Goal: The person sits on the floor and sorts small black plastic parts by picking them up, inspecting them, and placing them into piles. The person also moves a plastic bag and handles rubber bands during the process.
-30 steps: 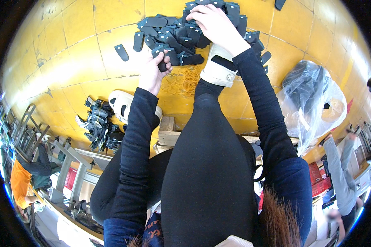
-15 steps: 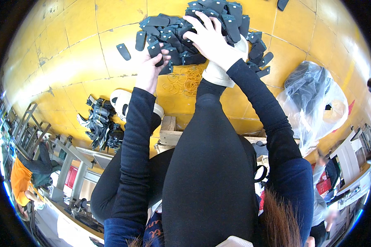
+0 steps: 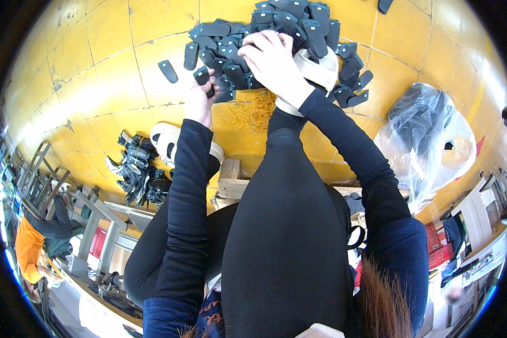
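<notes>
A heap of flat black pads [image 3: 231,52], rounded at one end and many with a small white tag, lies on the floor in front of me. My left hand [image 3: 200,100], at the heap's left edge, is closed around one black pad [image 3: 201,75]. Over the middle of the heap, my right hand [image 3: 273,62] has its fingers bent and drawn together; whatever they grip is hidden. A single pad [image 3: 167,71] lies apart on the left. Loose yellow rubber bands [image 3: 253,112] are spread between my shoes, below the heap.
My white shoes [image 3: 166,141] flank the rubber bands. Bundled black pieces [image 3: 138,166] lie to the left. A clear plastic bag [image 3: 428,129] with dark contents sits at the right. Near my legs is a wooden pallet [image 3: 231,183]. Someone in orange [image 3: 29,248] is at far left.
My right hand's fingers have gone from spread to drawn together, and the hand has shifted slightly left and nearer. My left hand has moved slightly left with its pad tilted.
</notes>
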Motion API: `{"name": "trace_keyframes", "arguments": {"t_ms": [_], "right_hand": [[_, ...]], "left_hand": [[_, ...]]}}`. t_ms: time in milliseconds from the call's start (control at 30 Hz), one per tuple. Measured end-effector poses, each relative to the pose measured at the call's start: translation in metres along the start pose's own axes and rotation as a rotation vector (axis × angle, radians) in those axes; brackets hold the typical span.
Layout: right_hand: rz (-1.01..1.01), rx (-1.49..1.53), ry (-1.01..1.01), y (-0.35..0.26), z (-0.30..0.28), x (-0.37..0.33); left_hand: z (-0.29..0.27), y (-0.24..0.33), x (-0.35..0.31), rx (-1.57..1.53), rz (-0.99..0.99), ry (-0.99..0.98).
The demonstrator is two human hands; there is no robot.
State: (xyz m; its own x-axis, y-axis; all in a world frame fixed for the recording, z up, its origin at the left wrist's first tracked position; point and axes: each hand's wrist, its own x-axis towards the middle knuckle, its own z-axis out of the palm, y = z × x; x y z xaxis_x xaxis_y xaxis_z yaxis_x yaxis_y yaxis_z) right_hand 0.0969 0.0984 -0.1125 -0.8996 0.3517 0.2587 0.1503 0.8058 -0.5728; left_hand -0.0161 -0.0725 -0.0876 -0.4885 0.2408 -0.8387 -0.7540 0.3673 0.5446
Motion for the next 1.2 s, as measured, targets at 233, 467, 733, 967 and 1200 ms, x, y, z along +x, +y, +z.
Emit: {"name": "trace_keyframes", "arguments": {"t_ms": [233,467,733,967,1200], "right_hand": [[-0.035,-0.162,-0.219,-0.012,0.020,-0.008],[-0.011,-0.144,-0.215,-0.010,0.024,-0.013],[0.062,-0.042,-0.190,-0.011,0.023,-0.012],[0.046,-0.134,-0.158,-0.015,0.029,-0.011],[0.094,0.002,-0.228,-0.019,0.016,-0.018]], "left_hand": [[-0.011,-0.008,0.005,-0.075,-0.119,0.082],[-0.014,-0.010,0.010,-0.076,-0.093,0.044],[-0.008,-0.008,0.008,-0.017,-0.080,0.025],[-0.010,-0.010,0.007,-0.021,-0.064,0.031],[-0.025,-0.021,0.016,0.214,0.105,0.154]]}}
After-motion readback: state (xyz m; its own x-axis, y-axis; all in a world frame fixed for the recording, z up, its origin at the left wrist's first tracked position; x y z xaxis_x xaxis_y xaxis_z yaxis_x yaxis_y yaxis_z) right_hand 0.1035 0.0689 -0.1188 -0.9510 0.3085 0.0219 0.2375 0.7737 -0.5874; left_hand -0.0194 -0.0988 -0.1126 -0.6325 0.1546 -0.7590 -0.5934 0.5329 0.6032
